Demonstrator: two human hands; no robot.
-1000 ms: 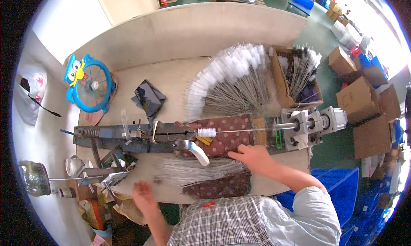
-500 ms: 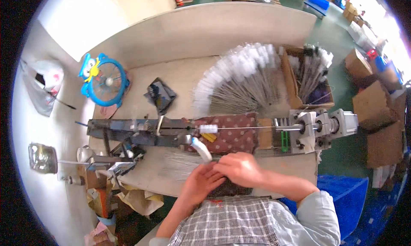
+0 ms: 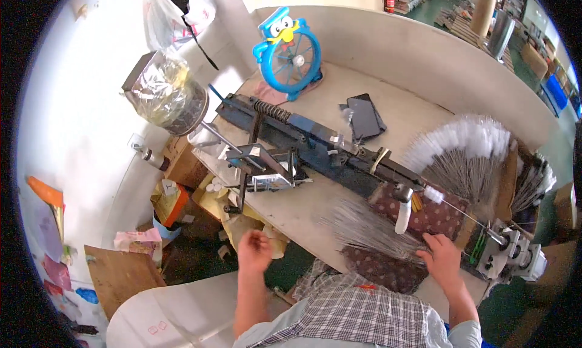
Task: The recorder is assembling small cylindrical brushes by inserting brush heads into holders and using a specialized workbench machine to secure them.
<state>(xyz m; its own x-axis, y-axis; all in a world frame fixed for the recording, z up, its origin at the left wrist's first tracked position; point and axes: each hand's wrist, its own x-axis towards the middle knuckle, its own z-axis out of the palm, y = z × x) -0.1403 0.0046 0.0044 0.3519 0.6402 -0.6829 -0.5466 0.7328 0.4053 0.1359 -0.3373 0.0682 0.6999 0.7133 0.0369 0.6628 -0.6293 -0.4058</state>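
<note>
My right hand [image 3: 444, 260] lies flat on the near end of a bundle of thin metal wires [image 3: 367, 227], fingers spread over a brown patterned cloth [image 3: 438, 217]. My left hand [image 3: 254, 251] hovers off the front table edge, left of the wires, with its fingers loosely curled. It is blurred, so I cannot tell if it holds anything. Behind the wires a long dark metal machine [image 3: 315, 143] runs across the table. A white handle [image 3: 402, 216] hangs from it, and a thin rod leads right to a grey chuck [image 3: 510, 256].
A fan of wire brushes with white tufts [image 3: 467, 145] lies at the back right. A black pouch [image 3: 364, 117] and a blue cartoon-bird fan [image 3: 290, 52] sit behind the machine. A foil-wrapped drum [image 3: 165, 93], boxes and scraps [image 3: 173, 199] crowd the floor at left.
My left hand has left the wire bundle and drawn back to the left, off the table edge. The right hand stays on the wires. The view has swung left.
</note>
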